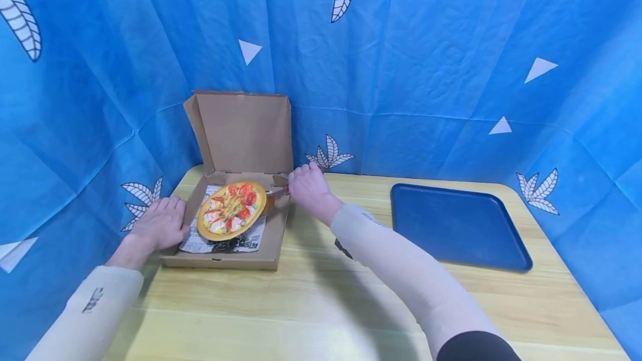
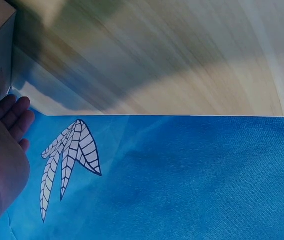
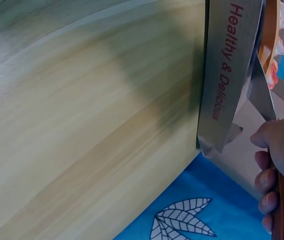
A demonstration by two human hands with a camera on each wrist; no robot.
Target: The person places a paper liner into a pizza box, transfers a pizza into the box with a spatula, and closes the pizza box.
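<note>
A pizza [image 1: 232, 211] with red and white toppings lies tilted on the metal blade of a pizza server [image 3: 262, 90], over the open pizza box [image 1: 220, 261]. My right hand [image 1: 310, 185] grips the server's wooden handle [image 3: 283, 205] beside the box's right side. In the right wrist view, its fingers wrap that handle with the thumb near the blade. My left hand [image 1: 161, 223] is at the box's left side wall, thumb toward the box. In the left wrist view its fingers [image 2: 19, 116] look loosely extended beside the cardboard; the thumb is hidden there.
Newsprint-patterned paper [image 1: 200, 244] lines the box, whose lid [image 1: 243, 132] stands up at the back. A dark blue tray [image 1: 453, 224] lies on the right of the wooden table [image 1: 241, 311]. Blue patterned cloth [image 1: 426, 60] hangs behind and along both sides.
</note>
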